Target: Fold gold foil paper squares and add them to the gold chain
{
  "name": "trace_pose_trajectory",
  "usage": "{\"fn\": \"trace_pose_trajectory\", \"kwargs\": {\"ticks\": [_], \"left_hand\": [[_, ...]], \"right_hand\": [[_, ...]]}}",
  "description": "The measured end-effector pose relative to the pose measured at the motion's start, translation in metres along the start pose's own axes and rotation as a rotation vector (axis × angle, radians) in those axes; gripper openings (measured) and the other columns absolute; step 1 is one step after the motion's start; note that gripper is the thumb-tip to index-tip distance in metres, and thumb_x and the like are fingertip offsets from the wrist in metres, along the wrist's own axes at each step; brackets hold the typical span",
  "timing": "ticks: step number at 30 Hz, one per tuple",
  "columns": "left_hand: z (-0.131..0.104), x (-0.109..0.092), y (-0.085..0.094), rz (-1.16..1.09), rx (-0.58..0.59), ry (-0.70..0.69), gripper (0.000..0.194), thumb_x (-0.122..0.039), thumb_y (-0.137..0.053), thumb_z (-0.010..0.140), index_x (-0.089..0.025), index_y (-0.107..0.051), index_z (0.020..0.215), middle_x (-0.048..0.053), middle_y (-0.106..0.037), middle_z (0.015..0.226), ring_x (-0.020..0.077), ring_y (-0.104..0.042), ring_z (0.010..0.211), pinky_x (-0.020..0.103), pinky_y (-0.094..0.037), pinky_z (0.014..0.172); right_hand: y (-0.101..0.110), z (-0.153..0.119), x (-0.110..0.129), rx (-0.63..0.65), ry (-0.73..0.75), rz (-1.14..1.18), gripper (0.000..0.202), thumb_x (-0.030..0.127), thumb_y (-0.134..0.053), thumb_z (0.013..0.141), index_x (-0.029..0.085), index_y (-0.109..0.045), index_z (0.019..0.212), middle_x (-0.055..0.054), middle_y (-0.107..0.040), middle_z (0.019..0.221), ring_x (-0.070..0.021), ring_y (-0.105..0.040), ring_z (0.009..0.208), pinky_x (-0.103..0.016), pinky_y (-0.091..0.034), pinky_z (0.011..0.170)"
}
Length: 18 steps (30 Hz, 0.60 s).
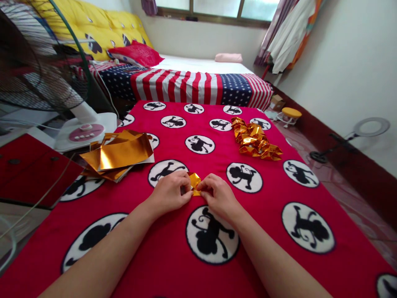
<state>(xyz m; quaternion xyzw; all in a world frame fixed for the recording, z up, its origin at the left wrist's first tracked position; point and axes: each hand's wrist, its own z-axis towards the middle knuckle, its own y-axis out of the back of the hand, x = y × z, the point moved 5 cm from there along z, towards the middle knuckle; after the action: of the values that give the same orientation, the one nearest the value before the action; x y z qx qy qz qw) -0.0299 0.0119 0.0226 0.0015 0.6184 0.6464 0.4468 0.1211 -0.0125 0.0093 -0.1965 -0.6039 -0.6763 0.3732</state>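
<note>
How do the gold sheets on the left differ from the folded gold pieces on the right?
The sheets lie flat, while the pieces are creased and puffed out. The sheets overlap in an untidy stack; the pieces sit bunched. The top sheet looks larger than any single piece. Both are shiny gold.

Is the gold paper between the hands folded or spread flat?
Folded: the gold paper shows angled facets between the left hand and right hand. The hands hide part of it, so its full shape is unclear.

Gold foil piece (194,181) partly hidden; fan (66,92) cut off by left edge.
</note>
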Motion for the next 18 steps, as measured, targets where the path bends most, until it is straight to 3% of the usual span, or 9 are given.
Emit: {"fn": "trace_pose_trajectory", "kwargs": {"ticks": [5,10,18], "left_hand": [[0.0009,0.0018,-0.0002,-0.021,0.0,0.017,0.015,-0.013,-0.065,0.071,-0.018,-0.056,0.06,0.002,-0.06,0.077,0.0146,-0.057,0.075,0.025,-0.043,0.064],[-0.0001,0.0059,0.0007,-0.037,-0.021,0.047,0.009,-0.013,-0.068,0.071,-0.018,-0.061,0.073,0.001,-0.06,0.077,0.014,-0.055,0.071,0.024,-0.044,0.062],[-0.001,0.0083,-0.003,-0.057,0.021,0.061,0.014,-0.015,-0.069,0.078,-0.024,-0.073,0.088,0.001,-0.063,0.086,0.0153,-0.058,0.081,0.025,-0.045,0.069]], "right_hand": [[0.0007,-0.0001,-0.0002,0.004,0.014,-0.001,0.022,0.0,-0.063,0.072,0.021,-0.067,0.076,-0.001,-0.063,0.084,-0.0175,-0.058,0.083,-0.03,-0.046,0.076],[-0.0003,0.0003,-0.001,0.007,0.007,-0.004,0.023,0.0,-0.063,0.072,0.021,-0.068,0.077,-0.001,-0.063,0.085,-0.0178,-0.059,0.084,-0.03,-0.046,0.076],[-0.001,0.0014,-0.002,0.024,-0.003,-0.011,0.022,0.0,-0.063,0.072,0.02,-0.068,0.078,-0.002,-0.063,0.085,-0.0174,-0.058,0.084,-0.029,-0.044,0.076]]}}
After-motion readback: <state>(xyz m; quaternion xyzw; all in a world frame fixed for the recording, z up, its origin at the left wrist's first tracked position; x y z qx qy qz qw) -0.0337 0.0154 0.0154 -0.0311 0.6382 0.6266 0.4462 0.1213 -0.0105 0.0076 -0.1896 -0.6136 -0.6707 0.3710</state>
